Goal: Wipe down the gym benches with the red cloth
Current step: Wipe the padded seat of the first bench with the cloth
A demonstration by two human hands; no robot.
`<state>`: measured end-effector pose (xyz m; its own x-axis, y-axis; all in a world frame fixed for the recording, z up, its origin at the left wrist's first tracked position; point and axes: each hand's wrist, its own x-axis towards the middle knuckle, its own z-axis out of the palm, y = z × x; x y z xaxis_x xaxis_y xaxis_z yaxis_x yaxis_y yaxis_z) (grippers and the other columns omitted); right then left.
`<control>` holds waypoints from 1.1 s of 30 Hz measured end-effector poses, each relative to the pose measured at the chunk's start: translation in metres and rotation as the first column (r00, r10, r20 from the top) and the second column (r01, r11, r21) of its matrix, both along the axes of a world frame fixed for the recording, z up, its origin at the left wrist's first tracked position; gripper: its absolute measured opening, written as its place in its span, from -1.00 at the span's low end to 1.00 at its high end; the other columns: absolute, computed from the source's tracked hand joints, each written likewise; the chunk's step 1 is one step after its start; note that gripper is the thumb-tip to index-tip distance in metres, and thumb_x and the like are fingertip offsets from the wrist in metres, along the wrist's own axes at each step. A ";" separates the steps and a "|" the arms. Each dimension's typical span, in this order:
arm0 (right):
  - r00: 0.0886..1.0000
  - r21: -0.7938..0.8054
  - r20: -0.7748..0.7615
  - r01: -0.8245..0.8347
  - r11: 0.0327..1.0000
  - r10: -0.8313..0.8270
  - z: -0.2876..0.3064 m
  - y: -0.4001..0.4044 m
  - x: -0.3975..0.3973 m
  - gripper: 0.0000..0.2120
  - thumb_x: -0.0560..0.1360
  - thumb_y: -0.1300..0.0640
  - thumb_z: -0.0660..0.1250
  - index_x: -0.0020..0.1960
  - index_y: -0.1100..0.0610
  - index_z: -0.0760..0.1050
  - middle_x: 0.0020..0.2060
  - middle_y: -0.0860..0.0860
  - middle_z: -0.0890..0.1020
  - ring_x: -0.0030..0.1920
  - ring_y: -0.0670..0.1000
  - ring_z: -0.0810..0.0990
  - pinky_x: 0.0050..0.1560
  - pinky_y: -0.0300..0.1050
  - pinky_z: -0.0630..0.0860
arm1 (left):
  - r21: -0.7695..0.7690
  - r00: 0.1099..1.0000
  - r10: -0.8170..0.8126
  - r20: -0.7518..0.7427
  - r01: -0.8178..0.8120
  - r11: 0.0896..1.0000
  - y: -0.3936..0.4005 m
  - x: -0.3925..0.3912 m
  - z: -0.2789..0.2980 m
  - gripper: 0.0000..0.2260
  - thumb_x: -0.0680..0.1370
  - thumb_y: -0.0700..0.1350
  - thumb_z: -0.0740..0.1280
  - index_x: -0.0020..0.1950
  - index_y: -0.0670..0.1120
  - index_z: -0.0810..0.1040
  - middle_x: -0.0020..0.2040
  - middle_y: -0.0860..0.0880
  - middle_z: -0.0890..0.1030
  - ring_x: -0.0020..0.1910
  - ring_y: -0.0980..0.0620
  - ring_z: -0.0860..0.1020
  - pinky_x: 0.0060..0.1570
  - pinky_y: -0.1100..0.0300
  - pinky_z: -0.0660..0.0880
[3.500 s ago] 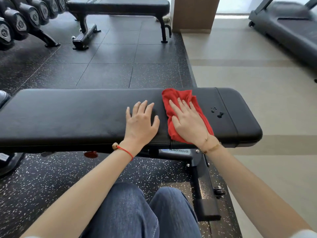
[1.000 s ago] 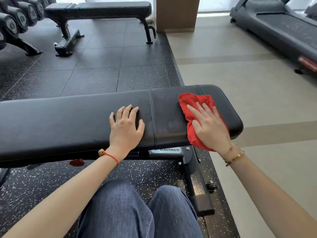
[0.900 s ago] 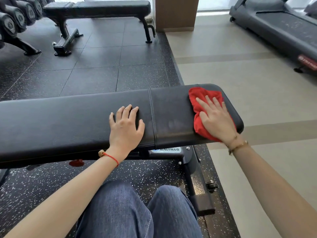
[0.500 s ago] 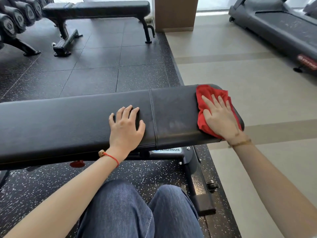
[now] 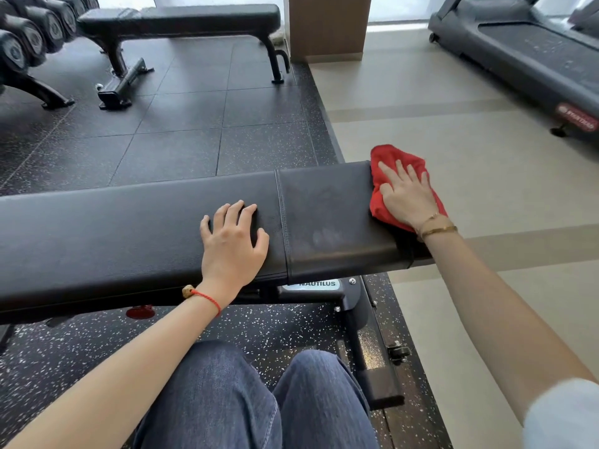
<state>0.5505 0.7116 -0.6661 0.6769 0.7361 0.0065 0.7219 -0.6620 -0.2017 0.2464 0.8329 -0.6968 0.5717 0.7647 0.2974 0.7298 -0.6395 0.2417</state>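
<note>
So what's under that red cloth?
The right end of the near bench, as far as it shows. The right hand presses flat on the red cloth, which hides the bench's end.

My left hand [image 5: 231, 246] lies palm down, fingers [image 5: 241, 210] spread and slightly bent, wrist straight. My right hand [image 5: 406, 197] lies flat — fingers straight, close together, pressing downward — with the arm extended forward and to the right. Both forearms are bare.

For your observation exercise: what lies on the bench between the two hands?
Head view: between left hand and right hand, only bare bench padding crossed by one stitched seam.
</note>
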 end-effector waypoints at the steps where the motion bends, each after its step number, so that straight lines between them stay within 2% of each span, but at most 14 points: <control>1: 0.998 0.015 0.029 -0.052 0.999 0.051 -0.003 -0.008 -0.010 -0.47 0.62 0.07 0.00 0.58 -0.06 0.04 0.58 0.13 0.06 0.57 0.18 0.04 0.54 0.16 -0.14 | 0.002 1.000 -0.001 0.000 0.001 1.000 0.000 0.000 0.000 -0.57 0.58 0.03 0.22 0.43 -0.06 0.44 0.45 -0.08 0.43 0.46 -0.11 0.32 0.46 -0.24 0.17; 4: 0.976 0.083 0.089 -0.206 0.975 0.198 -0.012 -0.035 -0.041 -0.47 0.60 0.07 0.09 0.56 -0.09 0.12 0.57 0.10 0.12 0.56 0.16 0.09 0.54 0.12 -0.13 | 0.004 1.000 -0.002 -0.003 0.002 1.000 0.000 0.000 -0.001 -0.57 0.58 0.03 0.21 0.43 -0.06 0.43 0.45 -0.09 0.44 0.46 -0.12 0.32 0.45 -0.25 0.18; 6: 0.969 0.091 0.076 -0.241 0.966 0.235 -0.016 -0.043 -0.045 -0.47 0.60 0.06 0.09 0.55 -0.13 0.13 0.57 0.05 0.12 0.57 0.11 0.08 0.55 0.09 -0.14 | 0.010 1.000 0.003 -0.010 -0.003 1.000 0.000 0.001 -0.002 -0.57 0.59 0.02 0.23 0.44 -0.07 0.43 0.45 -0.09 0.43 0.47 -0.12 0.31 0.46 -0.25 0.17; 10: 0.990 0.022 -0.024 -0.140 0.990 0.141 -0.004 -0.002 -0.024 -0.48 0.62 0.03 0.02 0.57 -0.14 0.05 0.59 0.05 0.03 0.58 0.12 -0.01 0.55 0.11 -0.19 | 0.002 1.000 0.009 -0.015 -0.009 1.000 -0.001 0.002 -0.002 -0.56 0.59 0.00 0.24 0.45 -0.08 0.42 0.47 -0.10 0.42 0.48 -0.13 0.30 0.47 -0.26 0.15; 13: 0.994 -0.022 0.010 -0.110 0.994 0.110 0.004 0.044 -0.036 -0.47 0.62 0.03 0.01 0.58 -0.06 0.04 0.58 0.12 0.03 0.57 0.17 0.02 0.55 0.15 -0.16 | -0.009 1.000 0.011 -0.010 -0.011 1.000 -0.002 0.002 -0.001 -0.56 0.60 0.01 0.23 0.46 -0.07 0.41 0.48 -0.09 0.41 0.49 -0.11 0.28 0.49 -0.24 0.13; 16: 0.959 -0.018 0.075 -0.273 0.962 0.273 0.001 0.067 -0.087 -0.47 0.62 0.03 0.02 0.58 -0.05 0.04 0.58 0.13 0.05 0.56 0.16 0.06 0.54 0.16 -0.12 | -0.021 1.000 0.006 0.002 -0.006 1.000 -0.001 0.001 0.000 -0.56 0.60 0.03 0.21 0.48 -0.05 0.40 0.50 -0.07 0.39 0.51 -0.08 0.26 0.51 -0.21 0.11; 20: 0.865 0.073 0.101 -0.499 0.863 0.492 -0.010 0.043 -0.149 -0.45 0.60 0.05 0.07 0.57 -0.11 0.09 0.58 0.04 0.11 0.57 0.09 0.06 0.56 0.08 -0.14 | -0.054 1.000 -0.011 0.027 0.013 0.998 0.000 -0.003 0.000 -0.55 0.61 0.02 0.20 0.49 -0.06 0.38 0.52 -0.07 0.36 0.54 -0.07 0.23 0.54 -0.15 0.07; 24: 0.893 0.113 0.070 -0.449 0.886 0.444 -0.015 0.013 -0.127 -0.46 0.60 0.05 0.07 0.56 -0.15 0.10 0.57 0.00 0.13 0.58 0.04 0.04 0.57 0.06 -0.13 | -0.019 1.000 -0.025 -0.016 0.024 1.000 0.002 -0.020 0.002 -0.56 0.62 0.02 0.20 0.48 -0.07 0.40 0.49 -0.09 0.40 0.51 -0.10 0.29 0.50 -0.14 0.18; 29: 0.966 0.028 0.069 -0.252 0.967 0.249 -0.006 0.054 -0.102 -0.47 0.62 0.05 0.02 0.58 -0.07 0.04 0.58 0.10 0.05 0.58 0.14 0.00 0.56 0.13 -0.15 | 0.047 0.996 0.050 -0.071 -0.046 0.998 0.023 -0.064 0.001 -0.57 0.61 0.02 0.24 0.45 -0.10 0.42 0.46 -0.13 0.43 0.47 -0.15 0.33 0.48 -0.19 0.21; 33: 0.924 0.006 0.129 -0.363 0.932 0.360 -0.005 0.081 -0.145 -0.45 0.62 0.03 0.02 0.59 -0.07 0.03 0.58 0.12 0.05 0.57 0.17 0.03 0.55 0.15 -0.15 | 0.026 0.993 0.107 -0.042 -0.106 0.994 0.029 -0.071 0.002 -0.52 0.58 0.08 0.13 0.45 -0.10 0.43 0.45 -0.12 0.44 0.46 -0.15 0.33 0.47 -0.19 0.19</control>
